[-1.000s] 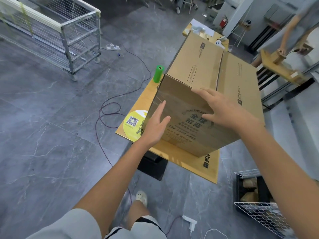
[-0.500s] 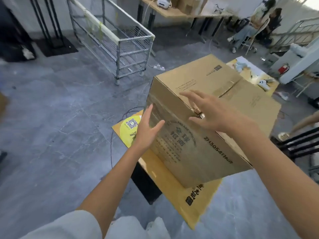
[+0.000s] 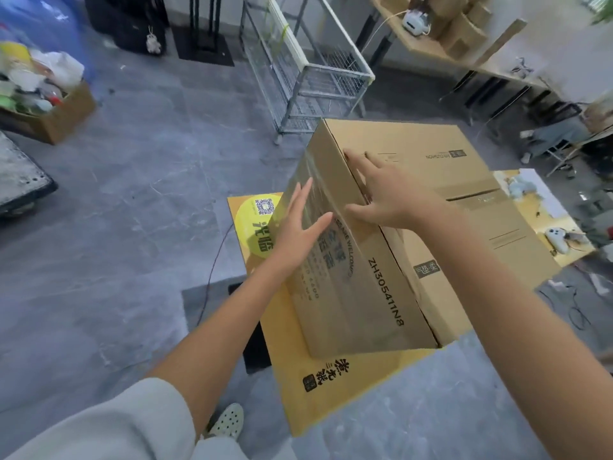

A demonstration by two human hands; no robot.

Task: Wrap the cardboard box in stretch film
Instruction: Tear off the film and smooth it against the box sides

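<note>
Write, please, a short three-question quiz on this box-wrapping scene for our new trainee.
1. True or false: the left hand lies flat, fingers straight, against a side face of the cardboard box.
2. What does the box stand on? A. a yellow board B. the grey floor C. a wire cart
3. Fill in: the ____ hand reaches over the box's top edge.
Key: 1 true; 2 A; 3 right, the right hand.
</note>
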